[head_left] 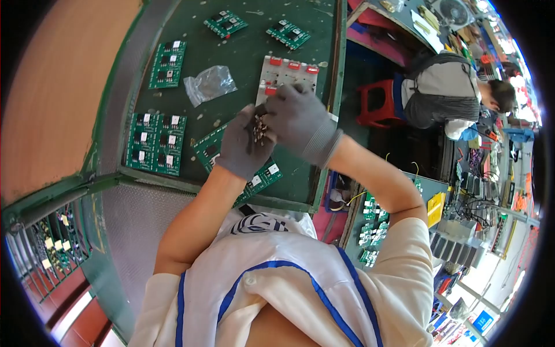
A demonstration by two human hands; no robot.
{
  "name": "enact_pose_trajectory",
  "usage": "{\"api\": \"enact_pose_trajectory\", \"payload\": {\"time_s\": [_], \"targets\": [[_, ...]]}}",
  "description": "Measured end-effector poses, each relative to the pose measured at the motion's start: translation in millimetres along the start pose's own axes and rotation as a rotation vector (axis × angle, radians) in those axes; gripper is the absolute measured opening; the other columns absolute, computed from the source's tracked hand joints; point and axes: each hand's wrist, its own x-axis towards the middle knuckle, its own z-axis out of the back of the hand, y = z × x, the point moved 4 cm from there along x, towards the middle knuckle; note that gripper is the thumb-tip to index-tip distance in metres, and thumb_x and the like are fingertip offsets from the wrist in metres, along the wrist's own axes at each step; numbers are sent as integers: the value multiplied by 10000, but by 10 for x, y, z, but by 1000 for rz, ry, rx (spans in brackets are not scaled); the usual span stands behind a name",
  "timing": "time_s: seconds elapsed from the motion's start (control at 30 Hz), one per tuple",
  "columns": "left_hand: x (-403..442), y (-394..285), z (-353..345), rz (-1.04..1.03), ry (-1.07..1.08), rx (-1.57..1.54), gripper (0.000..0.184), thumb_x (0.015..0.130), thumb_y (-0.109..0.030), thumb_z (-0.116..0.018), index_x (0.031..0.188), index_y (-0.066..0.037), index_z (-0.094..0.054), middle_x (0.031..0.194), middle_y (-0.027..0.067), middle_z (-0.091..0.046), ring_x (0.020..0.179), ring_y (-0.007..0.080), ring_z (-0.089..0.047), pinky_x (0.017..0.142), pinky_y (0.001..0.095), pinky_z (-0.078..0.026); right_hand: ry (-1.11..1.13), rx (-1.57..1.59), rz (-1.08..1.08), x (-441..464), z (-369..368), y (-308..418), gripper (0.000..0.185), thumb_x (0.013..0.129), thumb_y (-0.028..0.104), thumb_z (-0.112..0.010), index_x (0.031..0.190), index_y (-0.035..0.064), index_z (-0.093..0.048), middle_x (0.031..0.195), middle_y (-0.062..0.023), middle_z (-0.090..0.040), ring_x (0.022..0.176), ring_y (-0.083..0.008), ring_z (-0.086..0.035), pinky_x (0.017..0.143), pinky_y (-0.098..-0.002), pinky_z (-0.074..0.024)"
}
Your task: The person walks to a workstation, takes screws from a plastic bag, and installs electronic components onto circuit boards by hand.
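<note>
Cupped in my gloved left hand [245, 144] is a small heap of metal parts [259, 128] that look like screws, too small to name surely. My gloved right hand [300, 118] is against the left one, its fingers bent and closed over the heap's upper edge; whatever its fingertips pinch is hidden. Just beyond both hands lies a light grey plate with red blocks [287, 72], its near part covered by the right hand. Under my left hand and wrist, a green circuit board [267, 176] lies partly hidden on the green tabletop [231, 58].
Several more circuit boards lie at the left [156, 144], upper left [167, 65] and far side [288, 34]. A crumpled clear plastic bag [210, 84] is left of the plate. A raised green edge [332, 87] borders the table. At right, another person [442, 92] sits on a red stool [378, 104].
</note>
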Motion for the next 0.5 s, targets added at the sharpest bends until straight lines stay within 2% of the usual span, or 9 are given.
{"api": "enact_pose_trajectory", "payload": {"time_s": [0.07, 0.17, 0.23, 0.27, 0.4, 0.5], "targets": [[-55, 1, 167, -45, -328, 124, 358, 1009, -247, -298, 1146, -5, -524, 1035, 93, -612, 936, 176, -610, 830, 305, -509, -28, -23, -7, -29, -93, 84, 107, 695, 205, -626, 729, 133, -697, 890, -22, -610, 945, -208, -520, 863, -377, -399], [-127, 43, 141, -23, -414, 139, 325, 1004, -239, -322, 1123, -26, -537, 1049, 84, -615, 964, 170, -605, 867, 308, -494, -46, -20, -38, -41, -90, 173, 129, 705, 186, -605, 721, 93, -694, 895, -24, -615, 918, -207, -519, 848, -366, -399], [-160, 33, 77, 5, -341, 105, 319, 1003, -233, -325, 1120, -28, -540, 1049, 79, -618, 968, 171, -605, 871, 316, -494, -119, 24, 14, -61, -81, 228, 99, 634, 182, -607, 693, 111, -642, 833, -14, -574, 919, -210, -516, 881, -371, -411], [-162, 35, 30, 27, -274, 66, 314, 1003, -227, -327, 1116, -29, -543, 1049, 75, -620, 972, 172, -605, 876, 323, -493, -106, 21, 33, -72, -31, 261, 108, 641, 183, -600, 718, 119, -642, 832, -12, -573, 920, -204, -515, 888, -366, -403], [-119, 26, -44, 40, -296, 75, 312, 1002, -227, -334, 1132, -35, -544, 1068, 75, -615, 991, 181, -600, 898, 335, -487, -148, -9, 32, -116, 1, 277, 125, 662, 177, -591, 766, 127, -639, 837, -8, -573, 914, -197, -513, 888, -357, -396], [-139, 47, -17, 27, -318, 61, 325, 1004, -231, -334, 1162, -25, -529, 1062, 86, -612, 996, 194, -598, 894, 338, -492, -61, 5, 1, -116, 45, 226, 147, 720, 173, -594, 816, 100, -678, 901, -21, -613, 946, -194, -524, 845, -342, -398]]}}
